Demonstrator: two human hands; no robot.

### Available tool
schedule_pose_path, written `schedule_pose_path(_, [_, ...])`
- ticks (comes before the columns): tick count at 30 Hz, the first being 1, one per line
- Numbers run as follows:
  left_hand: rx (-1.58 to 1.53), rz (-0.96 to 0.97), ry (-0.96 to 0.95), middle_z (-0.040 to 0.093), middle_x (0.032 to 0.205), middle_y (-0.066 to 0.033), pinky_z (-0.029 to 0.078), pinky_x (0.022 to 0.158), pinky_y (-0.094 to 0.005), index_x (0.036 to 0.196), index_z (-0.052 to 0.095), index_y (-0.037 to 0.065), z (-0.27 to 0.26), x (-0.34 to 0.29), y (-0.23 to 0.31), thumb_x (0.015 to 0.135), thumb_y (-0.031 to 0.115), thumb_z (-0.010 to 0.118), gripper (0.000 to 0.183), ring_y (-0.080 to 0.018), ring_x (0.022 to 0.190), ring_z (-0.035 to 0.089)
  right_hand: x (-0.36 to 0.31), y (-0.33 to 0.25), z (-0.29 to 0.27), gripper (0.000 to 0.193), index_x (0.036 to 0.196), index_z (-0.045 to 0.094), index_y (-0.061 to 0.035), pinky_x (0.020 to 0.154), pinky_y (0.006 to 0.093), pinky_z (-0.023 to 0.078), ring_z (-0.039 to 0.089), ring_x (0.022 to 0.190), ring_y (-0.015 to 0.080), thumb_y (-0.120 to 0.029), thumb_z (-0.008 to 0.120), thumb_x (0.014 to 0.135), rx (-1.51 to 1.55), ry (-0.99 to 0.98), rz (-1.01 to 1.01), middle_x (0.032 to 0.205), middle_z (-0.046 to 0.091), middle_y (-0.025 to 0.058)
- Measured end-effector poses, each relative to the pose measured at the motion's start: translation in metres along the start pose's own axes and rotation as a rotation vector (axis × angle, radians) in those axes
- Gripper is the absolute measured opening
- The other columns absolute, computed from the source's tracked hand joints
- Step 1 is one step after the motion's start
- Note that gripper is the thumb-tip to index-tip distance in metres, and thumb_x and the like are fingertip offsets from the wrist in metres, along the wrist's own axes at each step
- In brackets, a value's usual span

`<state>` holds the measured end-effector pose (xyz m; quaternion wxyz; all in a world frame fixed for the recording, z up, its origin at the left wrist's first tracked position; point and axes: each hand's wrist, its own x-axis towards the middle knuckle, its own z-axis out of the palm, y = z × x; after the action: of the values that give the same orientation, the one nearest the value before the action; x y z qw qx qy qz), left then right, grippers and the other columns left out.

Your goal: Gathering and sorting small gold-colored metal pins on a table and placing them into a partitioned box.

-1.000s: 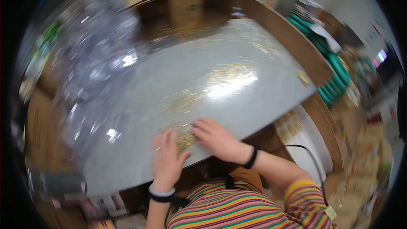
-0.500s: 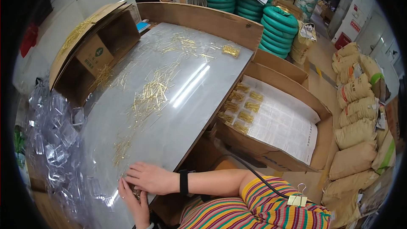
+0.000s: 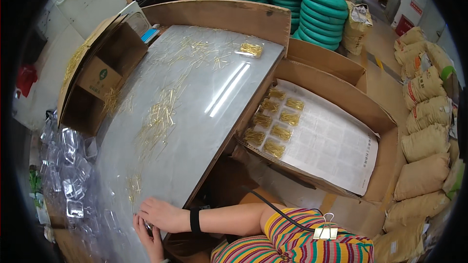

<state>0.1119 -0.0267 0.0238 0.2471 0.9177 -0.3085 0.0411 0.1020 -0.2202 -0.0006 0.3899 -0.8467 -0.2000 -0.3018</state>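
At the near end of the grey tabletop, my left hand and my right hand are together, fingers curled around something small. Only a shiny, dark glint of it shows between them; my fingers hide the rest. My right hand lies over the top, and my left hand closes in from the near left side. Just beyond my fingertips lies a small scatter of thin gold-coloured metal pins. A larger heap of gold pins covers the middle of the table. A clear box filled with gold pins sits at the far right corner.
Right of the table, an open carton holds several filled clear boxes on white paper. Empty clear plastic boxes pile up at the left. A cardboard bin stands at the far left edge. Green coils and stacked sacks stand beyond.
The whole view has shifted, so the table and my hands appear further left. My hands stay together at the near end of the table, slightly lower in the picture.
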Motion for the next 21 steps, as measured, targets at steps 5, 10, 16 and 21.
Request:
schedule_pose_path(5, [-0.088,-0.055,0.012,0.035,0.154,-0.0244,0.028,0.117,-0.0470,0.148,0.039,-0.002,0.002,0.004,0.012,0.095,0.025,0.066,0.065,-0.0414,0.144,0.033,0.001,-0.003,-0.012,0.032,0.103,0.061,-0.0019,0.094,0.0374,0.044,0.054,0.103,0.0278,-0.019,0.068,0.076,-0.041,0.150,-0.024,0.105,0.059,0.0108])
schedule_pose_path(10, [0.015,-0.004,0.058,0.038,0.150,-0.0258,0.029,0.116,-0.0470,0.148,0.039,-0.003,0.004,-0.003,0.003,0.093,0.021,0.067,0.066,-0.0428,0.140,0.036,0.000,-0.001,-0.010,0.027,0.100,0.059,-0.0010,0.095,0.0388,0.047,0.056,0.106,0.0295,-0.016,0.065,0.079,-0.052,-0.154,-0.065,0.103,0.058,0.0110])
schedule_pose_path(16, [0.063,0.035,0.067,0.043,0.142,-0.0253,0.033,0.113,-0.0499,0.145,0.041,-0.003,0.005,0.006,0.017,0.088,0.018,0.071,0.068,-0.0458,0.134,0.039,0.006,-0.004,-0.028,0.027,0.108,0.061,-0.0008,0.095,0.0401,0.047,0.056,0.111,0.0314,-0.013,0.062,0.084,0.034,-0.215,-0.079,0.112,0.060,0.0130])
schedule_pose_path(21, [0.059,0.005,0.093,0.045,0.139,-0.0249,0.034,0.112,-0.0510,0.144,0.042,-0.003,0.007,0.008,0.030,0.089,0.024,0.072,0.069,-0.0467,0.133,0.040,0.012,-0.001,-0.046,0.037,0.123,0.057,0.0001,0.106,0.0469,0.041,0.052,0.124,0.0377,-0.024,0.061,0.096,0.121,-0.231,0.067,0.130,0.056,0.0187])
